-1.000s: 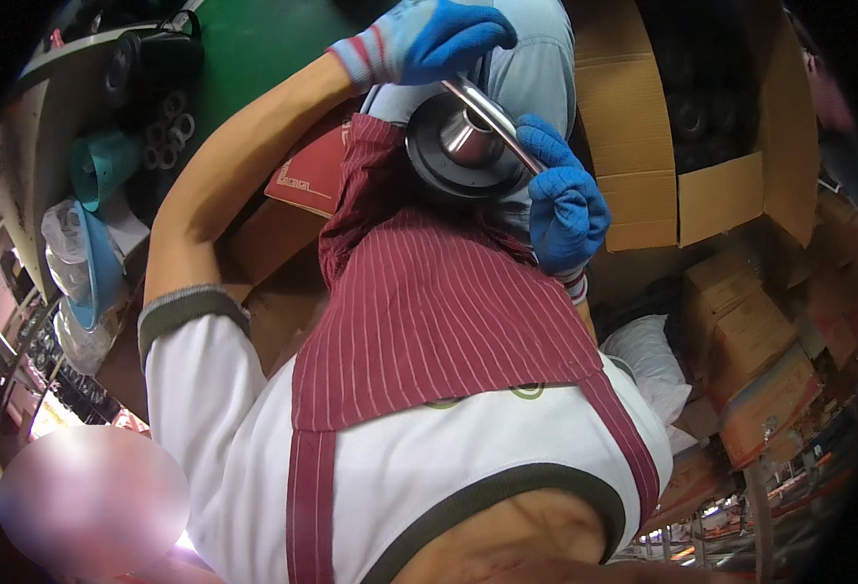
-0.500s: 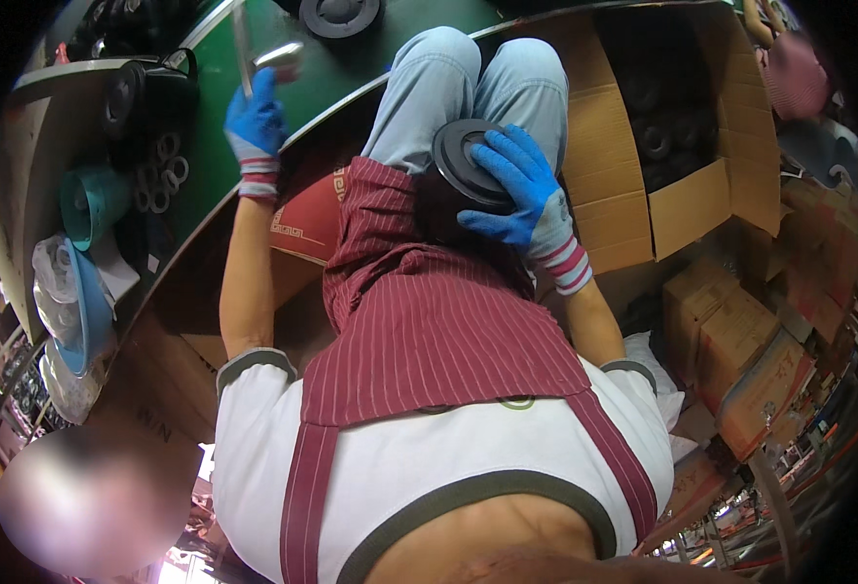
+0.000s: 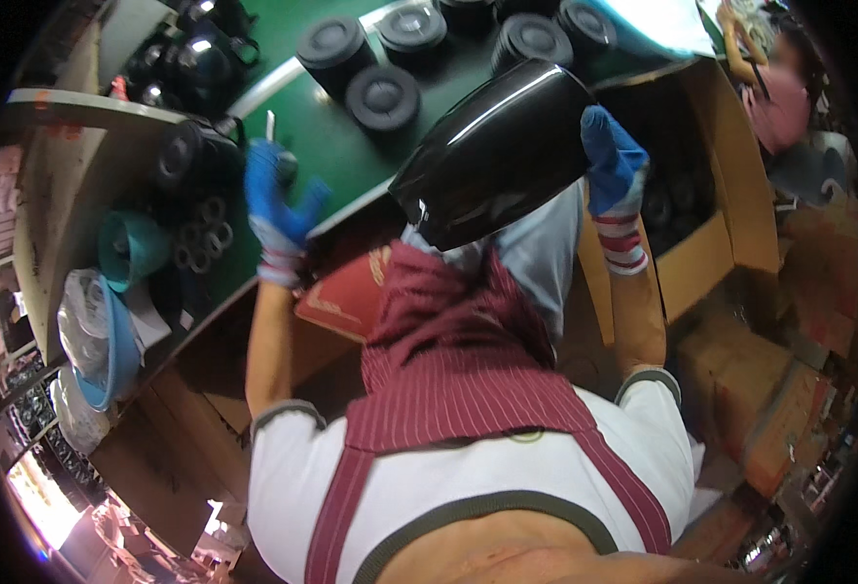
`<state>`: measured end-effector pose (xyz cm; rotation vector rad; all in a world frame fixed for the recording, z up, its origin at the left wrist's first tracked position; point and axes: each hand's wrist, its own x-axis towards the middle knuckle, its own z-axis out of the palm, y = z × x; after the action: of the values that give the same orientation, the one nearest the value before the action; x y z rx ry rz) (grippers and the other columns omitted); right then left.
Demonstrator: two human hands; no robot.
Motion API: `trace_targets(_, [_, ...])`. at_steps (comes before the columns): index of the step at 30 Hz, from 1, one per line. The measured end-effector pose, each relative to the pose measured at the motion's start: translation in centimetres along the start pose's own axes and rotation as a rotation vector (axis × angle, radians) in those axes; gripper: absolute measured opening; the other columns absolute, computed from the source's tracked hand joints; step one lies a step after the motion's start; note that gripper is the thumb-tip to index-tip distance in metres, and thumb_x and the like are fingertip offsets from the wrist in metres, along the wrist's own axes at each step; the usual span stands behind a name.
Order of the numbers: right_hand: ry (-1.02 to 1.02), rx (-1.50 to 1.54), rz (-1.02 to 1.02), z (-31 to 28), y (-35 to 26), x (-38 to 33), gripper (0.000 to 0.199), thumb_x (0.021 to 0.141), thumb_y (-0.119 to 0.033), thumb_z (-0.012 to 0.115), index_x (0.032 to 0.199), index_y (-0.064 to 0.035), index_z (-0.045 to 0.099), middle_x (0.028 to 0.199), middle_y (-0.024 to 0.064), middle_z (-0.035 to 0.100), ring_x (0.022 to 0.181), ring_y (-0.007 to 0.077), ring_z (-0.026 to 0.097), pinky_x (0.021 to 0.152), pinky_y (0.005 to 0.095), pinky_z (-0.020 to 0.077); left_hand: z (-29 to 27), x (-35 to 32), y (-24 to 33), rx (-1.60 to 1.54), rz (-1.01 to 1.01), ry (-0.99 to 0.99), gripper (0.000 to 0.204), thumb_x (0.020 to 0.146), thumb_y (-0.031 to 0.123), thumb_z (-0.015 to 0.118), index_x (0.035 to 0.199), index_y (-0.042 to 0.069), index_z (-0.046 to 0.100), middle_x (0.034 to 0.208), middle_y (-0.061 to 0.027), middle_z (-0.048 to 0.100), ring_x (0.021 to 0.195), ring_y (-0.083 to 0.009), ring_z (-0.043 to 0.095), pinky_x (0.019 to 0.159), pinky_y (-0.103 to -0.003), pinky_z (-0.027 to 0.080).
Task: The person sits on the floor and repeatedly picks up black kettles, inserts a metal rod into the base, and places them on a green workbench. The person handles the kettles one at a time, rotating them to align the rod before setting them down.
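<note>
a big glossy black cone-shaped shell (image 3: 492, 156) is held up over the lap, wide end tilted up and to the right, narrow end pointing down toward the maroon striped apron (image 3: 468, 380). the right hand (image 3: 612, 161), in a blue glove with a striped cuff, is pressed against the shell's upper right edge, fingers wrapped round the rim as far as can be seen; the palm side is hidden behind the shell, so the exact grip can't be fully made out.

the left hand (image 3: 278, 200), also blue-gloved, is raised over the edge of the green table (image 3: 336, 146) with fingers spread and nothing clearly gripped. a small dark part (image 3: 286, 167) and a thin pale stick (image 3: 271, 125) are seen right at its fingertips, but whether they're touched can't be told.

on the table behind the shell, a cluster of round black caps (image 3: 382, 97) is laid out, at least 5 of them. a red box (image 3: 346, 297) is wedged under the table edge beside the left forearm. open cardboard boxes (image 3: 711, 243) are stacked to the right, with dark parts inside. a teal funnel (image 3: 127, 248) and some black rings (image 3: 200, 238) are seen on the left bench (image 3: 49, 209). another person (image 3: 774, 92) is partly visible at the top right.
</note>
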<state>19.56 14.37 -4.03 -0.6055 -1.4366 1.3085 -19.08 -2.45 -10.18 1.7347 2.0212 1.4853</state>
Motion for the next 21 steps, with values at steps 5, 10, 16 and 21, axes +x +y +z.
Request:
trace_targets(5, [-0.065, -0.219, 0.101, 8.4, 7.1, 7.9, 0.053, 0.107, -0.041, 0.05, 0.145, -0.005, 0.056, 0.143, 0.011, 0.061, 0.131, 0.0249, 0.06, 0.11, 0.0383, 0.0491, 1.7, 4.7, 8.6, 0.09, 0.373, 0.097, 0.066, 0.068, 0.037, 0.095, 0.119, 0.006, 0.066, 0.157, -0.0329, 0.035, 0.14, -0.0497, 0.045, 0.112, -0.053, 0.043])
trace_targets(10, [0.048, 0.276, 0.376, 13.0, 5.8, 13.2, 0.067, 0.106, -0.053, 0.048, 0.159, -0.0133, 0.036, 0.152, 0.0117, 0.049, 0.139, 0.0283, 0.051, 0.112, 0.0468, 0.0413, 2.9, 20.1, 2.8, -0.121, 0.259, 0.229, 0.061, 0.068, 0.018, 0.094, 0.121, 0.004, 0.069, 0.143, -0.0209, 0.055, 0.126, -0.037, 0.06, 0.098, -0.042, 0.056])
trace_targets(16, [-0.054, 0.376, 0.51, 9.2, 7.3, 9.0, 0.058, 0.108, -0.035, 0.051, 0.158, -0.0087, 0.037, 0.151, 0.0098, 0.052, 0.136, 0.0238, 0.053, 0.109, 0.0386, 0.0439, 8.7, 36.0, -12.5, -0.025, -0.013, -0.2, 0.058, 0.073, 0.032, 0.091, 0.122, 0.008, 0.071, 0.14, -0.0199, 0.056, 0.122, -0.035, 0.062, 0.101, -0.043, 0.054])
trace_targets(21, [-0.036, 0.305, 0.497, 6.7, 9.4, 7.9, 0.059, 0.109, -0.035, 0.05, 0.156, -0.0014, 0.038, 0.151, 0.0184, 0.051, 0.136, 0.0312, 0.053, 0.114, 0.0434, 0.0409, 16.1, 36.5, -15.0, 0.531, 0.306, -0.044, 0.084, 0.072, 0.049, 0.089, 0.142, 0.014, 0.057, 0.145, -0.0204, 0.055, 0.132, -0.0404, 0.053, 0.11, -0.046, 0.046])
